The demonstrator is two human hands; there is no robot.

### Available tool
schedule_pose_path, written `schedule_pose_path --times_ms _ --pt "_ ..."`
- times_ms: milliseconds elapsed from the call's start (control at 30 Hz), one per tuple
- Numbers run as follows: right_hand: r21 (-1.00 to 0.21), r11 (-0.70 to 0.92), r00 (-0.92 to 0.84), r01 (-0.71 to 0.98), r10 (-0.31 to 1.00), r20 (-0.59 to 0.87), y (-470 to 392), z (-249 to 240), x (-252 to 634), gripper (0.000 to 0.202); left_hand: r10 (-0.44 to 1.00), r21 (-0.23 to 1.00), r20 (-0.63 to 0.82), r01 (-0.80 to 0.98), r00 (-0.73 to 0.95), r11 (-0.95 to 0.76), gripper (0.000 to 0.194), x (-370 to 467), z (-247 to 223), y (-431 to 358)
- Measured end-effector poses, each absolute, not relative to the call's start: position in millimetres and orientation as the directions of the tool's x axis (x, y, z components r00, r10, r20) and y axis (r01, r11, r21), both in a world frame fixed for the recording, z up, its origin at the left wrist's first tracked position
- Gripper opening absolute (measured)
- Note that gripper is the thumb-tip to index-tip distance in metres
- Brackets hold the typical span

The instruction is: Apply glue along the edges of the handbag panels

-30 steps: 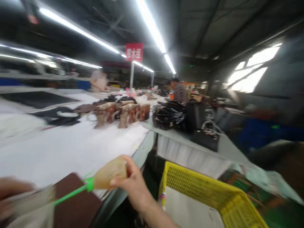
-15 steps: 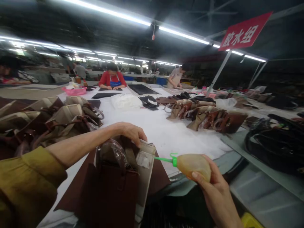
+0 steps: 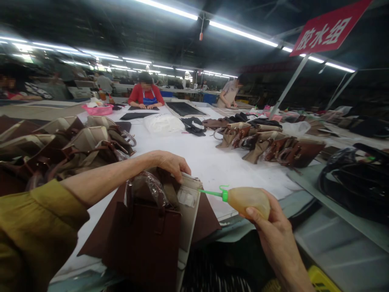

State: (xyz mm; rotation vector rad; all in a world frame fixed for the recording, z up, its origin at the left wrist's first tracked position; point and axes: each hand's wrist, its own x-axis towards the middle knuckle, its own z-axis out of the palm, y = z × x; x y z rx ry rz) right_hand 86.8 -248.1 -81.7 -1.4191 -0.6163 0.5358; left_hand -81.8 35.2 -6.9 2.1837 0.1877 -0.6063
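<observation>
A dark brown handbag (image 3: 142,235) stands at the table's near edge, its handle wrapped in clear plastic. My left hand (image 3: 174,164) reaches over its top, fingers closed on the upper edge of the bag's pale side panel (image 3: 189,202). In my right hand (image 3: 270,219) is a squeeze bottle (image 3: 247,200) of yellowish liquid, held sideways with its green nozzle pointing left. The nozzle tip is at the panel's outer edge, near the top corner; whether it touches is too fine to tell. Under the bag lies a brown sheet (image 3: 206,217).
Several bags (image 3: 88,142) crowd the left, and more bags (image 3: 270,144) stand on the right. A white plastic bundle (image 3: 162,123) lies farther back. A person in red (image 3: 146,95) works across the table. Black straplike material (image 3: 355,182) is heaped at right.
The camera view has shifted a little, so the scene sits differently in frame. The nozzle tip is slightly nearer the panel's top corner. Both hands keep their holds.
</observation>
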Motion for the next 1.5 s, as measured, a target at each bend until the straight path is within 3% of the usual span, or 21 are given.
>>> schedule_pose_path --times_ms 433,1233,1500 --pt "-0.997 0.035 0.666 0.068 0.742 0.071 -252 -75 76 0.057 -0.059 0.700 -0.496 0.360 0.866 -0.617 0.038 -84 -11 36" --pt "-0.991 -0.126 0.689 0.041 0.722 -0.063 -292 -111 43 0.055 -0.071 0.685 -0.524 0.370 0.849 -0.627 0.036 -82 -12 37" --pt "-0.991 -0.063 0.723 0.118 0.690 0.042 -277 -99 57 0.064 -0.025 0.672 -0.542 0.415 0.840 -0.614 0.034 -79 -13 30"
